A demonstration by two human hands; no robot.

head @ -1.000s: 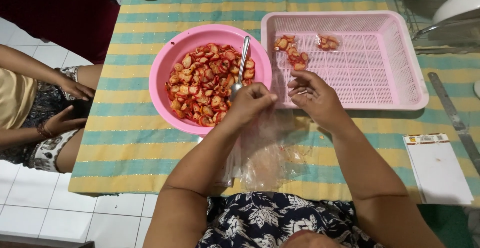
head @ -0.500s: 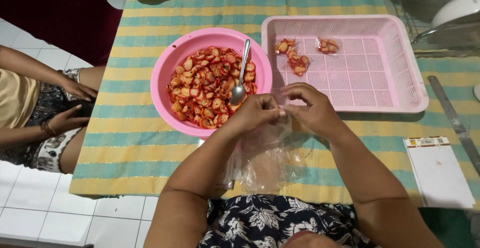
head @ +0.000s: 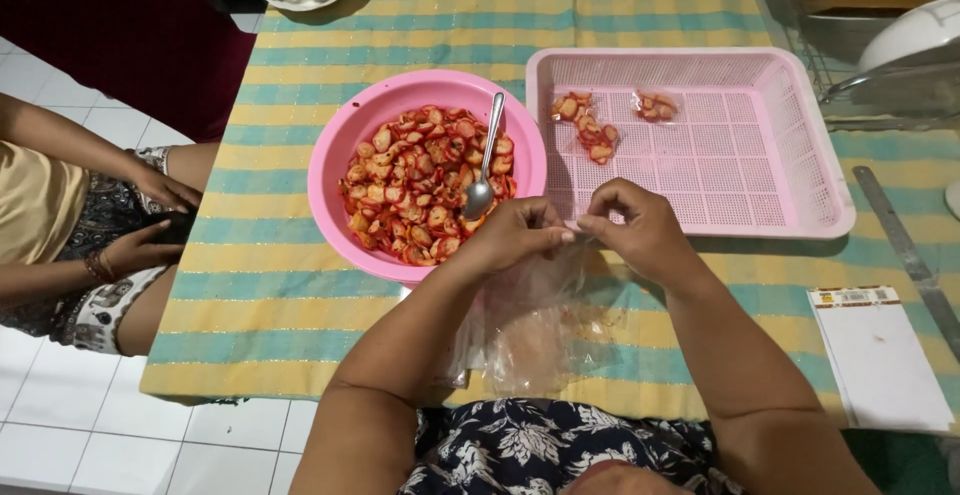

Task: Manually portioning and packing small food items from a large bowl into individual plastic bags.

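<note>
Between both hands' pinching grips — left hand (head: pixel 515 235), right hand (head: pixel 635 227) — clear plastic bag (head: pixel 540 320), hanging below.

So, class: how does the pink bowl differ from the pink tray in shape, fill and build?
The bowl is round; the tray is rectangular. The bowl is heaped with red chips and holds a spoon; the tray holds only a few small chip packs at its far left. The bowl's wall is solid; the tray is perforated mesh. Both are pink and rest on the striped cloth.

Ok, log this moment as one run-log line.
left hand: pinching clear plastic bag | right hand: pinching same bag | spoon: resting in pink bowl | pink tray: three filled packets
</note>
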